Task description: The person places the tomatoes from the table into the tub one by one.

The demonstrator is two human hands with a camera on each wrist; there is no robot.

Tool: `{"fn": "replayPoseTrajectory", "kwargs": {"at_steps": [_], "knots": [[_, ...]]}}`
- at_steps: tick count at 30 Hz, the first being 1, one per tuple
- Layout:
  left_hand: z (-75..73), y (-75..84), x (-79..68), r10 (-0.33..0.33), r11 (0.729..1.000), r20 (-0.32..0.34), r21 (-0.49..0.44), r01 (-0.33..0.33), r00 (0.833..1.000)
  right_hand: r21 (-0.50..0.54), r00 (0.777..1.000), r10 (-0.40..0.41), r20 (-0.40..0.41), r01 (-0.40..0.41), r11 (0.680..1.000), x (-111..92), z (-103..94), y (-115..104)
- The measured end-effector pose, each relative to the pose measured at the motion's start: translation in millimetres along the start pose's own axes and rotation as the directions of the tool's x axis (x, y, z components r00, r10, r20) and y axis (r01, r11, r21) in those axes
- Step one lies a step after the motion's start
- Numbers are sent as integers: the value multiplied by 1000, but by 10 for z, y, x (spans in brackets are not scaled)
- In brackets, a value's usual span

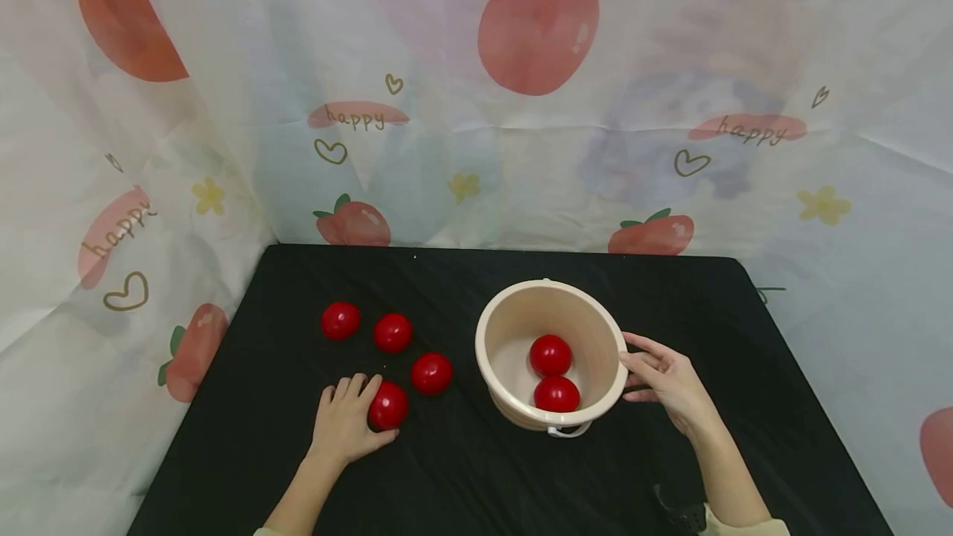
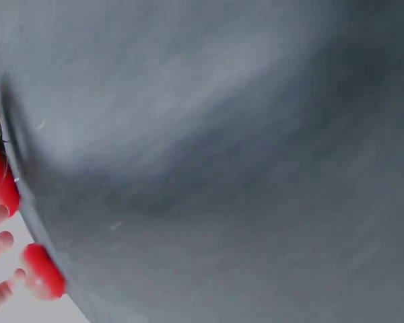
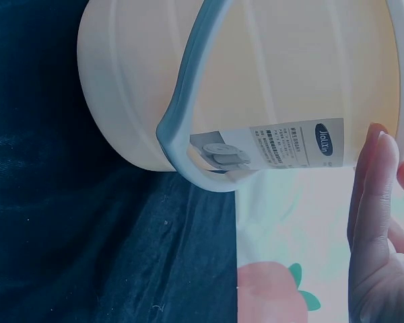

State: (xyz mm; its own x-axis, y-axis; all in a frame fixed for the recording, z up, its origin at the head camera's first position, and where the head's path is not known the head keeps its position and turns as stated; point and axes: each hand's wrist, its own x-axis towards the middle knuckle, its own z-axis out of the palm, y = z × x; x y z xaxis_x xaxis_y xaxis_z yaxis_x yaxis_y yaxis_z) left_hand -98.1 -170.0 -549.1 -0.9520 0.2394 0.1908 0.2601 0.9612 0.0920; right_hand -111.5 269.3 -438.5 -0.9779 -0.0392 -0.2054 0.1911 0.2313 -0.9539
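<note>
My left hand [image 1: 344, 430] is around a red tomato [image 1: 389, 406] on the black table, thumb on its near side and fingers on its far side. Three more tomatoes, including one just beyond it [image 1: 432, 374], lie near that hand. A cream bucket [image 1: 495, 387] stands right of them, tilted so its opening shows two tomatoes [image 1: 551, 355] inside. My right hand [image 1: 673, 387] pinches the bucket's right rim, thumb over the edge and fingers along the outer wall. In the left wrist view only some fingertips and red tomatoes [image 2: 46, 272] show at the left edge.
The black cloth-covered table [image 1: 447, 486] reaches back to a printed curtain [image 1: 439, 40] that hangs behind and at both sides. A pale handle [image 3: 188, 101] hangs along the bucket's outside, beside a printed label [image 3: 283, 145].
</note>
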Motion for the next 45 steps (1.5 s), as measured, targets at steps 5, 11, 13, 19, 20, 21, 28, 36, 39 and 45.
{"fn": "replayPoseTrajectory", "kwargs": {"at_steps": [5,11,13,19,20,21,28,36,39,45], "knots": [[-203,4,153,60,998,-87,30,-58,994,2,1000,0,2,0,1000,1,0,4],[-534,56,460,151,988,-208,66,-140,966,0,1000,-2,7,2,1000,3,4,4],[-645,98,569,177,984,-225,76,-164,958,-3,1000,1,9,-1,1000,2,5,2],[-906,305,881,256,966,-243,105,-237,936,-12,1000,3,6,-3,1000,6,4,-7],[-940,349,928,267,963,-247,107,-248,932,-13,1000,2,5,-2,1000,6,3,-7],[-969,394,973,278,960,-250,110,-258,927,-15,1000,1,4,-1,1000,7,3,-7],[-1095,774,1250,366,931,-263,96,-353,893,-21,1000,4,-1,-4,1000,4,0,-9],[-1054,1267,1476,484,875,-194,121,-469,854,-15,1000,9,2,-9,1000,0,2,-22],[-971,1408,1538,522,849,-102,150,-506,847,-15,1000,10,3,-10,1000,-4,4,-21],[-799,1625,1607,581,784,97,200,-588,808,-8,1000,2,5,-2,1000,-9,-2,-12]]}}
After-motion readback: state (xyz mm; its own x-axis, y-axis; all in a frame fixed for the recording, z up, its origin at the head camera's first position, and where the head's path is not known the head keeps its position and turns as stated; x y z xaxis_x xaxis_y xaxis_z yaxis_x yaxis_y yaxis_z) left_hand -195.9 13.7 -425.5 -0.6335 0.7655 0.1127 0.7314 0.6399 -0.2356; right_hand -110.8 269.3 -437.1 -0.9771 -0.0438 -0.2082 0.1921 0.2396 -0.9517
